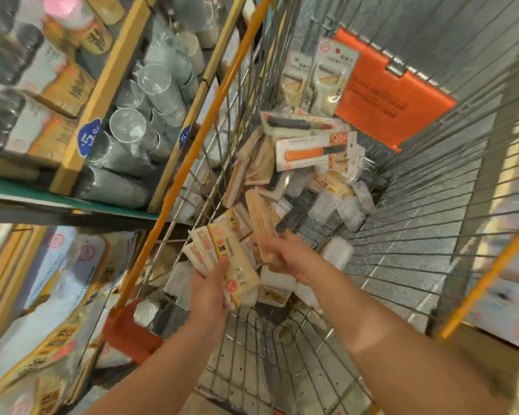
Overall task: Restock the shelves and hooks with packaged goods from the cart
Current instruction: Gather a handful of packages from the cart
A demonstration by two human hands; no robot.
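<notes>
Left hand (211, 290) over the cart (408, 223), fingers curled round a fanned stack of toothpick packs (222, 256), thumb across the front pack. Right hand (285, 256) just beside, fingers closed on one more pack (261, 223) held upright above the loose heap (300, 163) of knife cards and packets on the cart floor. Shelf (108, 85) with clear cups (150, 94) at left, close against the cart's side.
</notes>
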